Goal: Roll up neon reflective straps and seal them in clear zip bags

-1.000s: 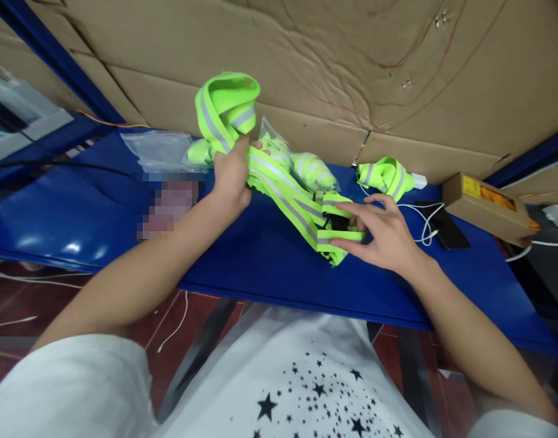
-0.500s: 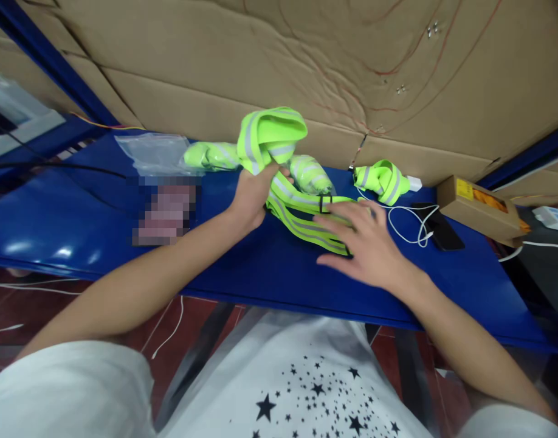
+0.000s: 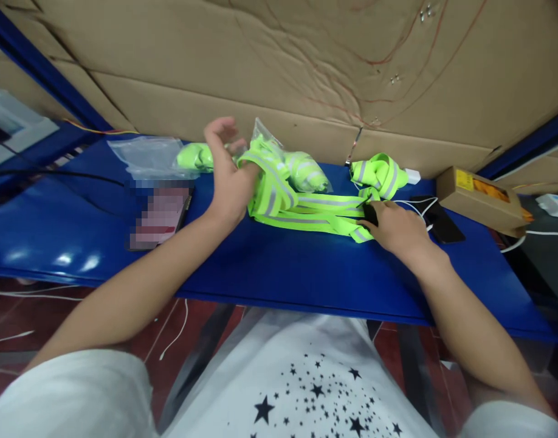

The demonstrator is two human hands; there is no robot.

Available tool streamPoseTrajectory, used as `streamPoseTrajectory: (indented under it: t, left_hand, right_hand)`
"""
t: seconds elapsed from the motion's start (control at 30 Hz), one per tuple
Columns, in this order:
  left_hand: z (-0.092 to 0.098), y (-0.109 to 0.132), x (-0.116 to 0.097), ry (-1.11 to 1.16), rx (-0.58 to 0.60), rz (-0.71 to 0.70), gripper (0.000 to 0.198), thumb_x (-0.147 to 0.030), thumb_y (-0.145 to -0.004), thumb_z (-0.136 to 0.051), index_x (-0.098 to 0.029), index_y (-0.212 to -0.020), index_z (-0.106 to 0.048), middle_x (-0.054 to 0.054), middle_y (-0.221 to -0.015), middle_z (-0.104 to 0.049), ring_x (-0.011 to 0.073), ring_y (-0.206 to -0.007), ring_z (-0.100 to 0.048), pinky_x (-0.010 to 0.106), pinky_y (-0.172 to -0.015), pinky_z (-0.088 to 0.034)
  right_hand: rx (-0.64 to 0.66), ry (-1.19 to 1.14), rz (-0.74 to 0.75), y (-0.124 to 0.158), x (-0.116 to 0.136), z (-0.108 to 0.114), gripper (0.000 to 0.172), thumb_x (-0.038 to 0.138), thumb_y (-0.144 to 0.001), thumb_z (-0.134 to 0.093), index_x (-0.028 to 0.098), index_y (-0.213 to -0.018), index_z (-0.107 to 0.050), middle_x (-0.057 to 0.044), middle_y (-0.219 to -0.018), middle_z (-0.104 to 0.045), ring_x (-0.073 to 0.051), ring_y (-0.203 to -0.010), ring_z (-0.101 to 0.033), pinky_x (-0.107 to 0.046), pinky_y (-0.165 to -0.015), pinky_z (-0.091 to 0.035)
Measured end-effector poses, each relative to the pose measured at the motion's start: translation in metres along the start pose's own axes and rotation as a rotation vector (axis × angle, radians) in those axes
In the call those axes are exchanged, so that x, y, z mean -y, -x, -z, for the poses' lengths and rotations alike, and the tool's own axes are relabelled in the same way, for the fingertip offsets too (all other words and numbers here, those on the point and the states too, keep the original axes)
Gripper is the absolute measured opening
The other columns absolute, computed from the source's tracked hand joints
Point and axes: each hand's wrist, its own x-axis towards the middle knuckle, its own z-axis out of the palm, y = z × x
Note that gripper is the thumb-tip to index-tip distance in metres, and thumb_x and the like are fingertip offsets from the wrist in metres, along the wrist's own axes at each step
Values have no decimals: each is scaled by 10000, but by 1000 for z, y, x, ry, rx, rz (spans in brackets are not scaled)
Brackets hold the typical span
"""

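Note:
A neon-yellow reflective strap (image 3: 272,198) with grey stripes lies in long folds on the blue surface. My left hand (image 3: 231,182) is at its left end, fingers raised and apart, with one digit partly hidden at the strap's upper fold. At the other end, my right hand (image 3: 400,231) pinches the strap near a black piece, perhaps a buckle; its fingertips partly cover it. Behind the folds rest similar yellow bundles in clear plastic, one bagged bundle (image 3: 309,173) near the middle and another yellow bundle (image 3: 194,157) further left. A loose coiled strap (image 3: 382,173) sits beyond my right hand.
A clear plastic bag (image 3: 146,158) and a phone (image 3: 158,216) with a blurred screen lie to the left. On the right are a dark phone (image 3: 443,222), a white cable and a cardboard box (image 3: 479,198). A cardboard wall (image 3: 192,67) closes off the back of the blue table (image 3: 270,267).
My left hand has moved left and its fingers have come apart; the raised loop has dropped into the folds. My right hand has moved right and closed on the strap's end, stretching the folds.

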Motion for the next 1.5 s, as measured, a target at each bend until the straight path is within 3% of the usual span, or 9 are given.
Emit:
streamPoseTrajectory:
  t: [0.1,0.3,0.37,0.53,0.6,0.87,1.17,1.33,1.5]
  left_hand:
    - [4,3,-10,82,-168,-13,344,-450,-778,-691,-303,-1085,-640,-3,-1210,-685,294,-1240,-558,470,-957,-430]
    - [4,11,-47,102,979,49,484,-356,-726,-807,-301,-1201,-732,24,-1241,-741,304,-1125,-691,394,-940,-534]
    - [-6,21,-56,109,1145,33,498,-374,-735,-852,-313,-1212,-725,31,-1237,-746,282,-1111,-705,366,-925,-548]
    - [-38,52,-58,-116,422,-294,103,-295,-890,-702,-274,-991,-711,67,-1058,-736,256,-1047,-667,416,-974,-478]
    - [-42,57,-53,-276,339,-443,138,-268,-862,-714,-281,-998,-697,77,-1156,-707,283,-1141,-626,456,-1036,-419]
    - [-35,51,-44,-578,353,-593,321,-303,-913,-679,-242,-1229,-672,153,-1541,-467,346,-1455,-416,534,-1149,-352]
    - [-34,47,-49,-787,445,-806,217,-246,-948,-609,-161,-1137,-674,146,-1326,-642,298,-1247,-611,411,-971,-521]
    - [-35,43,-48,-883,524,-729,260,-273,-895,-633,-154,-1125,-651,144,-1297,-647,259,-1019,-692,337,-766,-558]
    - [-29,37,-40,-776,546,-653,296,-365,-953,-644,-179,-1183,-626,102,-1174,-676,261,-1075,-667,331,-828,-550]
  right_hand:
    - [-42,-157,101,-9,-4,-6,415,373,-843,-722,182,-1197,-620,-168,-1144,-677,-323,-885,-696,-423,-718,-539]
    - [-348,-397,448,-8,10,12,426,154,-775,-641,173,-1181,-515,-191,-1307,-482,-363,-1273,-541,-495,-1009,-520]
    - [-359,-433,544,0,20,19,412,169,-819,-621,190,-1208,-485,-194,-1334,-449,-363,-1310,-515,-518,-1017,-527]
    - [-388,-492,750,24,45,22,455,129,-852,-621,226,-1253,-429,-166,-1358,-440,-322,-1316,-523,-506,-1042,-559]
    - [-415,-517,765,29,51,20,469,127,-850,-638,242,-1249,-422,-149,-1359,-452,-304,-1319,-528,-478,-1040,-573]
    - [-489,-619,733,26,50,12,476,173,-826,-687,288,-1199,-414,-105,-1350,-418,-288,-1294,-556,-495,-978,-624]
    - [-449,-508,806,26,55,16,406,144,-871,-632,233,-1212,-432,-139,-1386,-421,-280,-1348,-519,-469,-1010,-604]
    - [-321,-498,755,23,53,18,403,160,-872,-623,221,-1213,-418,-162,-1394,-433,-297,-1297,-571,-452,-941,-627]
    - [-270,-480,729,19,41,25,418,144,-864,-614,233,-1212,-398,-163,-1381,-482,-275,-1302,-578,-433,-996,-593]
